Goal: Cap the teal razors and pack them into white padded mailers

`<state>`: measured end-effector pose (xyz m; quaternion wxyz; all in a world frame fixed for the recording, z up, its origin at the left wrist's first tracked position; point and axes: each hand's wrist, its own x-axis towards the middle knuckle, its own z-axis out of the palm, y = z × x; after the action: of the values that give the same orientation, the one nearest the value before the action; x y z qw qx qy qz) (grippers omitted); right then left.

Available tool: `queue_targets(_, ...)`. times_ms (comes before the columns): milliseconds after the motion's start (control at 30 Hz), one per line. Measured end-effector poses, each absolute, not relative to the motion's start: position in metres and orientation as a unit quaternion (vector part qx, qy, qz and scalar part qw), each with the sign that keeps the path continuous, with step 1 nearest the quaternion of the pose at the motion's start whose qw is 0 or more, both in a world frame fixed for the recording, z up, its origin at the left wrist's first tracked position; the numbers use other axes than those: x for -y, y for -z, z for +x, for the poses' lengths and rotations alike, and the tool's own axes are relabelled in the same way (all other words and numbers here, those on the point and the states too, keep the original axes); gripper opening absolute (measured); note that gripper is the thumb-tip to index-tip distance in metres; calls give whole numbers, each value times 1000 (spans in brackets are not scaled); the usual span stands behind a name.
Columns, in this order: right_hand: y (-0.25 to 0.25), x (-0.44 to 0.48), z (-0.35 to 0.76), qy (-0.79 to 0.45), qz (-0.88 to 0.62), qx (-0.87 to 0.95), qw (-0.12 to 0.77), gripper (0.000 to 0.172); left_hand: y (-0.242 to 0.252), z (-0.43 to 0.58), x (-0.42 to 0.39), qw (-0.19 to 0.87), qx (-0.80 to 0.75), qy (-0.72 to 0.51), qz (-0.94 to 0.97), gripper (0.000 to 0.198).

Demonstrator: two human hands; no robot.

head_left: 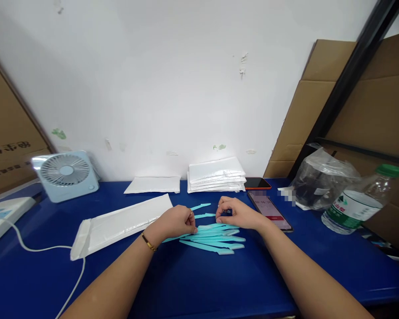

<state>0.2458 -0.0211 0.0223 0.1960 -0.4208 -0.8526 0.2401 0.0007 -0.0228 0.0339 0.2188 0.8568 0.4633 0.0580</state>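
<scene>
Several thin turquoise plastic sticks (216, 241) lie in a loose pile on the blue table (199, 283), with two more just behind the pile. My left hand (176, 221) rests with curled fingers on the left end of the pile, pressing on the sticks. Over the pile's back edge my right hand (234, 213) has its fingertips pinched together; what they hold is too small to make out. A white padded envelope (119, 226) with an open flap lies to the left of my left hand.
A stack of white envelopes (216, 175) and a single flat one (153, 184) lie by the wall. Two phones (269, 209) sit right of my hands, then a plastic bag (319, 179) and a water bottle (359, 204). A small fan (66, 175) and white cable (36, 249) are left.
</scene>
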Motion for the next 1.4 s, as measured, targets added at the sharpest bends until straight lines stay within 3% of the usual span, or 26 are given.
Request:
queue_targets(200,-25,21,235,-194,-397,875,196,24,-27,13,15,159,-452,-128,869,19)
queue_targets(467,-24,8,274,-180,-517,804,232,28,-20,27,4,46,-492,-181,850,20)
queue_targets(667,-27,17,267,-213,-456,853,137,19,-16,29,15,104,-430,-170,880,25)
queue_targets(800,-24,17,261,-213,-451,859,114,19,-12,31,16,116,-408,-136,895,18)
queue_targets(1100,-24,8,277,-185,-523,797,237,20,-17,6,-3,80,-495,-163,850,17)
queue_targets(1400,-31,21,270,-200,-487,844,99,15,-15,20,12,129,-424,-136,886,21)
